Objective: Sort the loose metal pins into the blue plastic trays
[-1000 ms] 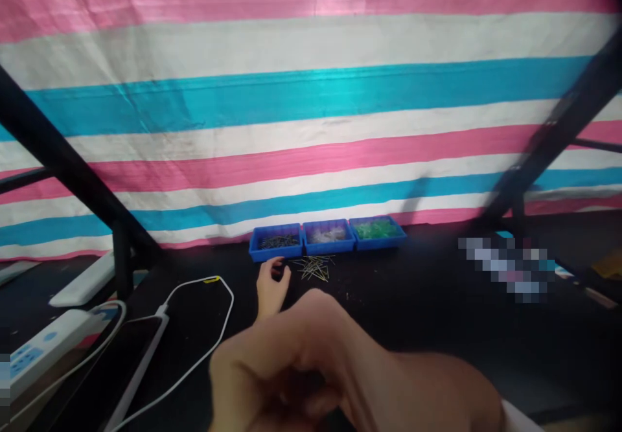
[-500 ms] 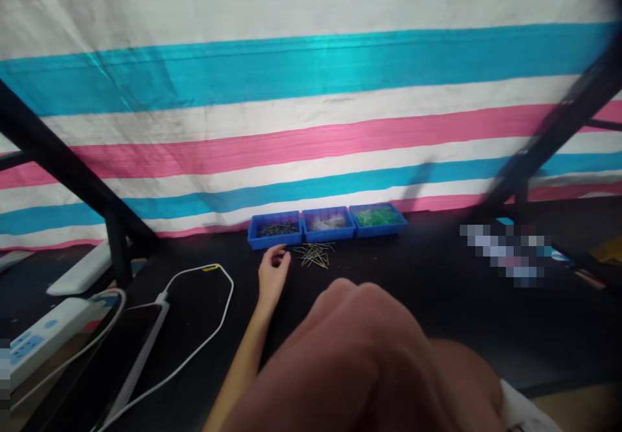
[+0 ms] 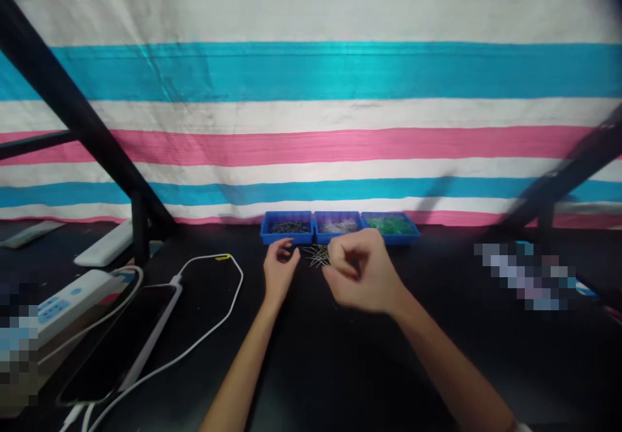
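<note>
At the near left of the black table (image 3: 330,367) I note a phone (image 3: 119,348) with a white cable (image 3: 210,341) looping beside it. My right hand (image 3: 362,273) is raised in front of the trays, fingers curled in towards the thumb; I cannot tell whether it pinches anything. My left hand (image 3: 279,273) is near the table, fingers curved and thumb standing apart from them. Just right of its thumb lies a loose pile of thin metal pins (image 3: 317,256), partly hidden by my right hand. Behind are three blue trays in a row: the left tray (image 3: 304,238) contains dark pins, the middle tray (image 3: 323,238) whitish pieces, the right tray (image 3: 402,239) green pieces. A striped sheet (image 3: 321,111) hangs beyond.
</note>
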Motion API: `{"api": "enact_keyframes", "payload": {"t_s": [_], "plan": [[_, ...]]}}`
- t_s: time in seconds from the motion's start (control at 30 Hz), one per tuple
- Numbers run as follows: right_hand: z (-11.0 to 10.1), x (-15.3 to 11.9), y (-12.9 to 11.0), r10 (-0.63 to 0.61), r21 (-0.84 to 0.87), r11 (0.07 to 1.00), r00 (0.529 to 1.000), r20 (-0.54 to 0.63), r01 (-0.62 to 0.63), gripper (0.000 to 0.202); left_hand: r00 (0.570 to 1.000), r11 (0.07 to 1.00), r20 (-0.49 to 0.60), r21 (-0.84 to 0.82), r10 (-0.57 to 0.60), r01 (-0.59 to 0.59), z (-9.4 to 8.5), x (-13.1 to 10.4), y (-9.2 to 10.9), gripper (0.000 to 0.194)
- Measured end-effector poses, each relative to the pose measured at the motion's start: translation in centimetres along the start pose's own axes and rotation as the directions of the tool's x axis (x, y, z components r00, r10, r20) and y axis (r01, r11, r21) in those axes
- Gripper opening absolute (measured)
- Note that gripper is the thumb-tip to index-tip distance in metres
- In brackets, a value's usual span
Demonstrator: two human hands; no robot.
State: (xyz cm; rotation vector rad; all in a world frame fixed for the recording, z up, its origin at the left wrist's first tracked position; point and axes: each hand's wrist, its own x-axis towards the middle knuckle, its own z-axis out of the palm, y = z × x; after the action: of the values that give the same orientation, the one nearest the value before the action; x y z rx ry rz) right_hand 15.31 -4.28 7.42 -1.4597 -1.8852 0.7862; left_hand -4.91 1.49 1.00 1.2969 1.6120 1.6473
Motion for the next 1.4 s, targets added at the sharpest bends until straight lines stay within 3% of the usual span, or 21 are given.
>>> {"api": "enact_keyframes", "payload": {"t_s": [0.1,0.23,0.4,0.53,0.63,0.87,1.13,1.4], "plan": [[0.6,5.7,0.7,-0.013,-0.097,0.995,0.996,-0.087,0.004,0.013,0.999,0.999,-0.041,0.012,0.03,-0.03,-0.2,0.0,0.2,0.029],[2.0,7.7,4.4,-0.022,-0.228,0.974,0.983,-0.182,-0.021,0.015,0.999,0.998,-0.014,0.042,0.052,-0.051,0.1,-0.2,0.1,0.027],[3.0,8.1,8.0,-0.006,-0.303,0.95,0.966,-0.257,-0.075,0.022,0.983,0.997,0.169,0.034,0.067,-0.073,1.5,-1.5,-0.2,0.023],[3.7,8.1,8.6,-0.058,-0.31,0.951,0.968,-0.244,-0.021,0.031,0.938,0.99,0.333,0.062,0.099,-0.126,2.4,-2.6,-0.3,0.019],[4.2,8.1,8.6,-0.087,-0.352,0.936,0.967,-0.238,-0.003,0.034,0.914,0.983,0.388,0.087,0.114,-0.159,2.7,-3.0,-0.3,0.017],[4.9,8.1,9.0,-0.11,-0.409,0.912,0.963,-0.247,-0.001,0.025,0.901,0.974,0.415,0.12,0.129,-0.195,2.6,-3.0,0.2,0.016],[4.8,7.8,8.9,-0.12,-0.347,0.937,0.961,-0.251,0.026,0.018,0.914,0.972,0.376,0.105,0.156,-0.209,2.3,-2.9,1.4,0.014],[4.5,7.8,9.0,-0.108,-0.241,0.97,0.957,-0.269,0.041,0.018,0.929,0.959,0.325,0.153,0.178,-0.237,2.4,-2.9,0.9,0.017]]}}
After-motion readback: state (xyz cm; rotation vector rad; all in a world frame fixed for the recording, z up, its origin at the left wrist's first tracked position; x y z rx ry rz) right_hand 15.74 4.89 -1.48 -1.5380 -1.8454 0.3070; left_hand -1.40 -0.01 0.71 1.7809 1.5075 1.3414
